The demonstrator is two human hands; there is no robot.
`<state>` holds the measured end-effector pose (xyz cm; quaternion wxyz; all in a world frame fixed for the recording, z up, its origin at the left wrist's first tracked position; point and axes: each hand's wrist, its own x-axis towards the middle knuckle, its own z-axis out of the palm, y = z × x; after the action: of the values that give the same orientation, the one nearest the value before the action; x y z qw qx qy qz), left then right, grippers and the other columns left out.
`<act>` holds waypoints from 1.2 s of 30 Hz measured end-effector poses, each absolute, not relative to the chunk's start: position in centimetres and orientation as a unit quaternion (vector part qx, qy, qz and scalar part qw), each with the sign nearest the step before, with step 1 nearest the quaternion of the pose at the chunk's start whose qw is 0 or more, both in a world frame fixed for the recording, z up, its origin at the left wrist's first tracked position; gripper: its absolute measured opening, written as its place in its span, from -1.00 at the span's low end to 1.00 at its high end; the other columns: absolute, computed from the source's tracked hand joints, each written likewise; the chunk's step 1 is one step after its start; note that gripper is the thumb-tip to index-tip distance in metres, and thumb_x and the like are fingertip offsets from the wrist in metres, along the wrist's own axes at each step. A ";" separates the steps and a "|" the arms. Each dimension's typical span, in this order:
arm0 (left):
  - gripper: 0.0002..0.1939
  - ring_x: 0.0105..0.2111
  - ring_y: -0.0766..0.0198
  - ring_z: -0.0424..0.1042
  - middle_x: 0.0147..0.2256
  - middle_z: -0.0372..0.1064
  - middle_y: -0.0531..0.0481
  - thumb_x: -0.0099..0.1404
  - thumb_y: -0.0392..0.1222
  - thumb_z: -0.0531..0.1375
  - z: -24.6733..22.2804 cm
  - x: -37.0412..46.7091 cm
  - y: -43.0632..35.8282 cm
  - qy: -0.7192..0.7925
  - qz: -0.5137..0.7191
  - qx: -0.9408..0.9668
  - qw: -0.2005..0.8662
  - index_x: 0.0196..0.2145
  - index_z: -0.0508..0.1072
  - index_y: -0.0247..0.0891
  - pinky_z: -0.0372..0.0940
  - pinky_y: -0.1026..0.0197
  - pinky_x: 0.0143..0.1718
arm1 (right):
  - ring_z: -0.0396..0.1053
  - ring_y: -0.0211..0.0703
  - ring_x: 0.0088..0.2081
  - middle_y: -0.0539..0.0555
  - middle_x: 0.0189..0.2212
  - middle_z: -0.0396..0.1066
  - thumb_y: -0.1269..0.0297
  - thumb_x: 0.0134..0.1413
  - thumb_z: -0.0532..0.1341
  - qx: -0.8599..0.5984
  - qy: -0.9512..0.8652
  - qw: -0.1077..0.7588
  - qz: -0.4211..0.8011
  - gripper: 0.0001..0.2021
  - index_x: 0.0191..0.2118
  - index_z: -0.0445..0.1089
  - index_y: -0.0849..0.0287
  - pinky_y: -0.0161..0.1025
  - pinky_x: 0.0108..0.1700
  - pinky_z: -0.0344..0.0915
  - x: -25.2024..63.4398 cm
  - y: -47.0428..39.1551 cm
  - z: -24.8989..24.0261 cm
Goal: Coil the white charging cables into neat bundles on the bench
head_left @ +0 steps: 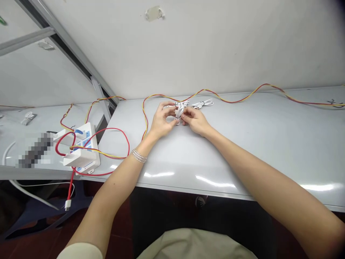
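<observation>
Near the back edge of the grey table, my left hand [163, 120] and my right hand [196, 120] meet around a coiled white cable [180, 109]. A dark tie wraps the coil. The left fingers and thumb curl round its left side, while the right thumb and fingers pinch it from the right. Behind my right fingers lies another bundled white cable [204, 103], also with a dark tie. More white cable shows just behind the held coil, partly hidden by my hands.
A twisted red and yellow wire [237, 102] runs along the back of the grey table [258, 144]. To the left, a white power strip [88, 144] carries plugged-in adapters, with a red cable [128, 144] looping from it. A metal frame [81, 64] stands at the left.
</observation>
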<state>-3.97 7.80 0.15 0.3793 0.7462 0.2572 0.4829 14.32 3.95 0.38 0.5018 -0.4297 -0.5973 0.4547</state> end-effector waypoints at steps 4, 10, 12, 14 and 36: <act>-0.71 -0.13 0.18 0.49 0.02 0.31 -0.12 0.17 -0.08 0.41 0.4 -4.0 7.6 0.262 0.472 0.775 0.330 -0.16 0.56 -0.20 0.47 -0.05 0.02 | 0.24 -0.21 -0.46 0.00 -0.44 0.36 0.06 0.03 0.36 -0.434 -0.592 0.496 0.464 -0.74 -0.34 0.37 0.12 -0.18 -0.34 0.24 14.2 4.0 0.2; -0.91 0.00 0.09 0.41 -0.08 0.33 -0.09 0.20 -0.19 0.39 0.9 -4.1 7.3 0.263 0.473 0.805 0.243 -0.30 0.60 -0.13 0.39 -0.13 0.08 | 0.21 -0.21 -0.43 -0.01 -0.48 0.32 0.19 -0.01 0.33 -0.435 -0.594 0.499 0.457 -0.82 -0.40 0.33 0.12 -0.21 -0.35 0.16 14.1 3.8 0.4; -0.95 0.00 0.10 0.41 -0.10 0.33 -0.08 0.20 -0.21 0.38 1.0 -4.2 7.3 0.260 0.471 0.810 0.233 -0.33 0.61 -0.15 0.37 -0.14 0.11 | 0.24 -0.19 -0.42 -0.01 -0.48 0.33 0.14 0.04 0.33 -0.435 -0.597 0.497 0.454 -0.78 -0.40 0.32 0.13 -0.20 -0.33 0.18 14.1 3.7 0.5; -0.97 -0.03 0.11 0.42 -0.12 0.33 -0.08 0.20 -0.22 0.37 1.1 -4.1 7.3 0.257 0.471 0.810 0.238 -0.35 0.60 -0.17 0.37 -0.10 0.11 | 0.23 -0.20 -0.44 -0.01 -0.49 0.32 0.08 0.06 0.33 -0.436 -0.598 0.495 0.456 -0.74 -0.39 0.32 0.13 -0.21 -0.34 0.19 14.1 3.7 0.6; -0.53 -0.20 0.21 0.51 -0.06 0.36 -0.12 0.13 -0.10 0.41 -0.3 -3.9 8.1 0.302 0.488 0.727 0.377 -0.03 0.43 -0.23 0.47 0.13 -0.14 | 0.37 -0.25 -0.47 0.00 -0.38 0.41 0.19 -0.09 0.44 -0.413 -0.567 0.542 0.463 -0.69 -0.22 0.43 0.15 -0.21 -0.38 0.41 14.1 3.6 0.9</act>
<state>-3.88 8.12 -0.26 0.3771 0.7268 0.3017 0.4884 14.14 3.56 0.91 0.5423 -0.4126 -0.5667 0.4631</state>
